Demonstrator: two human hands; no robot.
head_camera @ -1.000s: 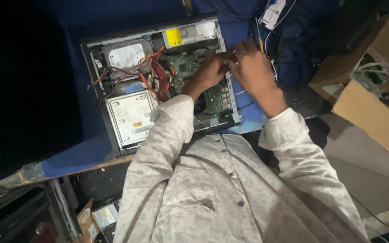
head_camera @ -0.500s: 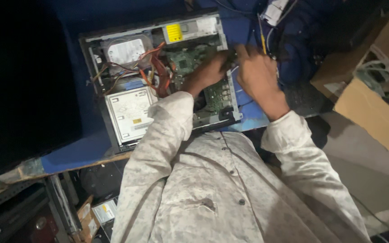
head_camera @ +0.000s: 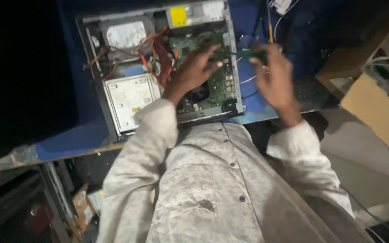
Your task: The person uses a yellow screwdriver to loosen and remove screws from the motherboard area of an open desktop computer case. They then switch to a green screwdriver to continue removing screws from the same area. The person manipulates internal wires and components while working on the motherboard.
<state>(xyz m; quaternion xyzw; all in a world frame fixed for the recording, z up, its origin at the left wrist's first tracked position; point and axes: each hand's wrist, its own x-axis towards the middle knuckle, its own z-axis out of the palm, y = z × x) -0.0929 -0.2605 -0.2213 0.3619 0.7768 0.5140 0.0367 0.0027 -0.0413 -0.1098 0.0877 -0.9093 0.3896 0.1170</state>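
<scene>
You're in a computer repair workshop, dim and cluttered, opened desktop case (head_camera: 158, 67) with bare circuit board (head_camera: 212, 76) on your blue worktable (head_camera: 73, 139), loose cables (head_camera: 154, 54), cardboard boxes (head_camera: 374, 108) beside you, parts stacked underneath.

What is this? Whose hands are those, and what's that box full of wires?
The camera sits on a person's head and looks down, so you see their own arms and pale shirt. The box is an open computer case lying on a blue table. Inside are a green circuit board, red and orange cables and silver drives. The left hand rests on the board. The right hand holds a green-handled tool, probably a screwdriver, pointing into the case. A cardboard box sits at the right.
</scene>
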